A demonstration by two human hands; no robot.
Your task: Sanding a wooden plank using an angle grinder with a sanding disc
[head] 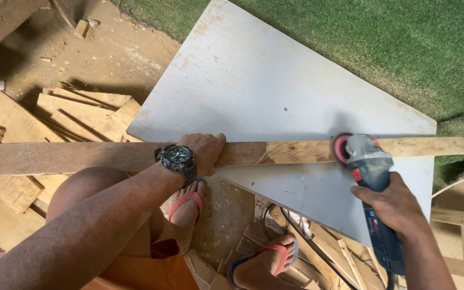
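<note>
Head camera looked straight down on my two hands, set well apart along a long wooden plank [108,157] that lay across a white board [253,91]. My left hand [204,150] pressed flat on the plank with the fingers curled over its far edge, gripping nothing else; I judged it was there to pin the wood so it would not shift. A dark wristwatch [176,158] sat on that wrist. My right hand [396,207] was clamped around the body of a blue-grey angle grinder [369,161], whose red-rimmed disc [342,149] met the plank at its paler, rougher stretch. The white board served as a raised bed for the plank. My feet, in red-strapped sandals [189,201], stood just beside the board's near edge, on wood offcuts [76,115] and dusty ground. A black cable [302,236] trailed among the scraps. Green turf [382,43] spread beyond the board.
</note>
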